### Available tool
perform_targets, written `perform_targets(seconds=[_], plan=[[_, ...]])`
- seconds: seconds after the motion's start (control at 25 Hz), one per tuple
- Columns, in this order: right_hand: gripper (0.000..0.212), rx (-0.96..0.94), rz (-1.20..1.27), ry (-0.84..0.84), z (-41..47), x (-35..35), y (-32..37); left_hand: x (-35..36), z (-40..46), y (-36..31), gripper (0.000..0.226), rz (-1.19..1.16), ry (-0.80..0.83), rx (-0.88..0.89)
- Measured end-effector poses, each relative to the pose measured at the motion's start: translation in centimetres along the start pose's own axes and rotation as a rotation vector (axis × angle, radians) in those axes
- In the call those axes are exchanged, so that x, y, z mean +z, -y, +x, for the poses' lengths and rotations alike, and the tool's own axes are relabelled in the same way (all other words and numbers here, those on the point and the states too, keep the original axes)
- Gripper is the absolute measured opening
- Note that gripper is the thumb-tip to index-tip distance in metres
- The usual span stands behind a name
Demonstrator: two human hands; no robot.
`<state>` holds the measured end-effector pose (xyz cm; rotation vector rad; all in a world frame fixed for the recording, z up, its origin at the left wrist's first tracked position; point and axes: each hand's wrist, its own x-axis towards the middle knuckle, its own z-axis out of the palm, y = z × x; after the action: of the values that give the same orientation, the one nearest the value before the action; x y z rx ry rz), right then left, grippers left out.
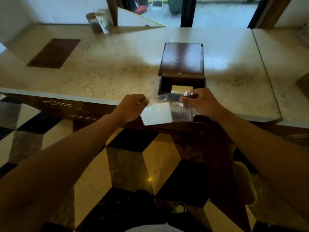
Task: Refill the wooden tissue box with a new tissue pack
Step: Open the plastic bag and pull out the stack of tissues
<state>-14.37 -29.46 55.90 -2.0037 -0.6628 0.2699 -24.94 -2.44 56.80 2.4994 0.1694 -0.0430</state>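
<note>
A dark wooden tissue box [182,64] stands on the pale stone table [108,72], its top panel slid back so the near end is open and a light patch shows inside. Just in front of it, over the table's near edge, I hold a tissue pack [157,115]: a white stack in a clear plastic wrapper. My left hand [132,108] pinches the wrapper's left top edge. My right hand [200,102] pinches its right top edge, and the plastic is stretched between them.
A dark rectangular mat [54,52] lies at the table's left. Two paper cups [98,22] stand at the back left beside a wooden post. A second table top [287,72] adjoins on the right. Below is a patterned tiled floor [133,164].
</note>
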Motion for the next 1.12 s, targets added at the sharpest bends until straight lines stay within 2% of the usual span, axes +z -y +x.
perform_targets(seconds=[0.12, 0.28, 0.4, 0.64, 0.92, 1.12], plan=[[0.014, 0.025, 0.090, 0.002, 1.8, 0.2, 0.8, -0.6, 1.1, 0.9, 0.025, -0.078, -0.047, -0.073], [0.028, 0.035, 0.111, 0.018, 5.5, 0.8, 1.2, -0.7, 4.5, 3.2, 0.021, -0.222, -0.048, -0.159], [0.007, 0.096, 0.160, -0.023, 9.1, 1.6, 1.1, -0.4, 8.2, 5.2, 0.020, -0.303, -0.053, -0.189], [0.016, 0.259, 0.246, -0.053, 17.8, 5.4, 0.6, -0.3, 17.7, 11.1, 0.017, -0.497, -0.017, -0.317], [0.012, 0.416, 0.362, -0.089, 24.1, 9.5, 1.0, 1.9, 23.0, 13.9, 0.045, -0.693, 0.079, -0.516], [0.015, 0.486, 0.446, -0.093, 25.9, 10.4, 0.1, 2.3, 24.7, 13.8, 0.035, -0.709, 0.029, -0.617]])
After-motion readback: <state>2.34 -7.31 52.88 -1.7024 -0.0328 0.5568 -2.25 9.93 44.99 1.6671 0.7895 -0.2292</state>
